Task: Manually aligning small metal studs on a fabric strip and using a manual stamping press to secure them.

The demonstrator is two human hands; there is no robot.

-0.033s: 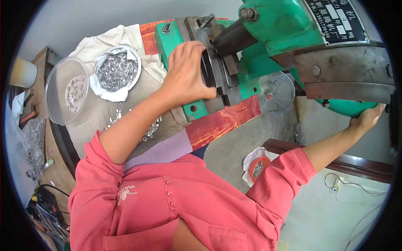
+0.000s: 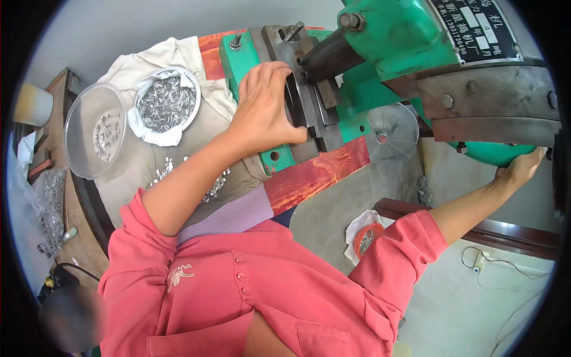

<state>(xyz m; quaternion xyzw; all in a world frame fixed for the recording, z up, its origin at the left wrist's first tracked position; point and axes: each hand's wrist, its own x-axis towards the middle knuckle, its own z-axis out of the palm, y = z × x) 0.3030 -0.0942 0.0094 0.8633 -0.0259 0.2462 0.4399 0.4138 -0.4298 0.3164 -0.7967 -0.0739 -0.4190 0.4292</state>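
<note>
Press [image 2: 395, 44], one; grips [image 2: 260, 107], two

The scene is bright; the light looks soft and quite even, and its source cannot be seen. On the green press [image 2: 392, 35] the details are rather sharp. To the left of the press, the metal pieces [image 2: 165, 104] glitter; below it, a dark red beam [image 2: 502, 231] carries whitish glare. Far left and below the press, one round patch [image 2: 72, 318] is strongly blurred. All around the press, straight edges bend toward a black rim.
</note>
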